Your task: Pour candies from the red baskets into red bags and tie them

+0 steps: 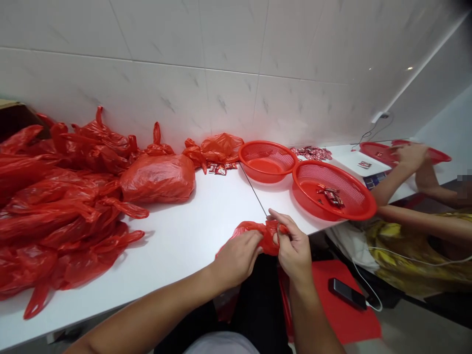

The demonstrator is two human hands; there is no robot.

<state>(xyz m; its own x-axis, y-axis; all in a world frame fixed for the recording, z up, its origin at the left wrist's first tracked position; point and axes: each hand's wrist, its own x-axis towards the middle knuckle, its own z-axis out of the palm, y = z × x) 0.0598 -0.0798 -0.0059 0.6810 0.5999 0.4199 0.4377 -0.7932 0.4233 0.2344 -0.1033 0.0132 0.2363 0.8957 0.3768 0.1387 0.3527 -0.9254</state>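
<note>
Both my hands grip a red plastic bag point(246, 226) at the front edge of the white table. My left hand point(239, 253) has its fingers closed on the bunched plastic. Close beside it, my right hand point(295, 246) pinches another part of the bag between thumb and fingers, with the index finger extended. The bag's lower part is hidden behind my left hand. A red mesh basket point(313, 210) holding several small wrapped packets point(334, 197) stands beyond my right hand, and a second red basket point(265, 179) stands to its left.
Many tied red bags point(66, 211) are heaped on the left, with a full bag point(158, 179) beside them. Small packets point(219, 169) lie near the wall. A co-worker's hands point(413, 155) reach over baskets at right. A phone point(348, 294) lies on a red stool point(354, 327).
</note>
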